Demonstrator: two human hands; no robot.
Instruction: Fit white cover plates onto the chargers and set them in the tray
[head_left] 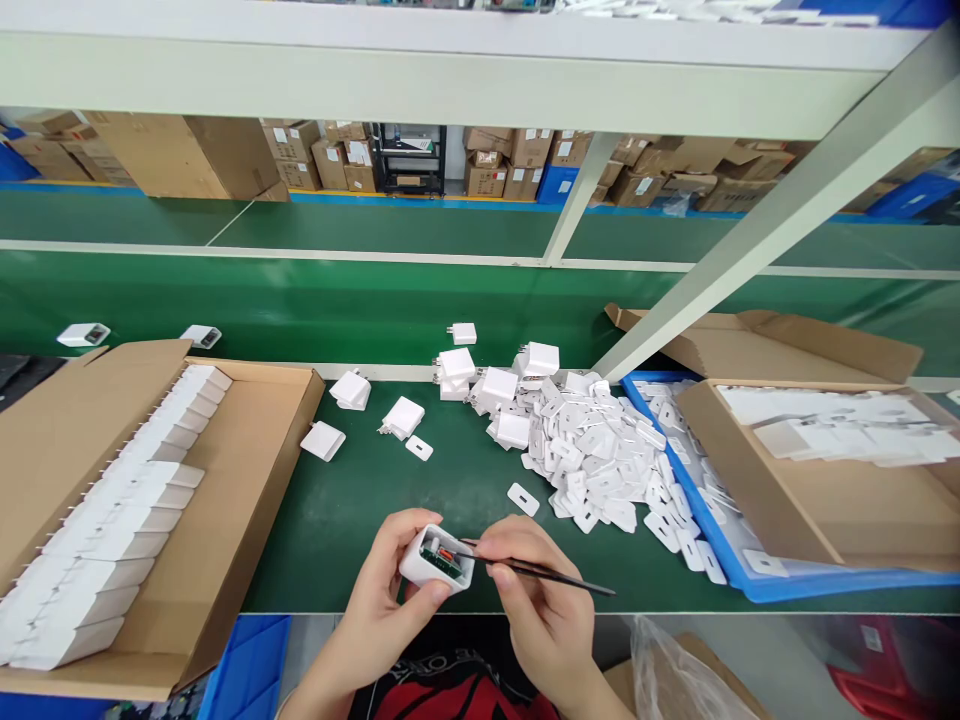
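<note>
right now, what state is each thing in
charger: open, insides showing, held in left hand
tool: gripped in right hand, tip at the charger's opening
left box: open, part filled with white rows
right box: open, white parts inside
cover pile: loose heap on the mat
blue tray: partly under right box

I am working on what is probably a factory assembly line: I am facing a green bench [360, 495] heaped with white charger parts [600, 450], an open carton [247, 500] holding rows of shells [135, 490], and more cartons [157, 155] standing behind the conveyor [375, 300].
</note>
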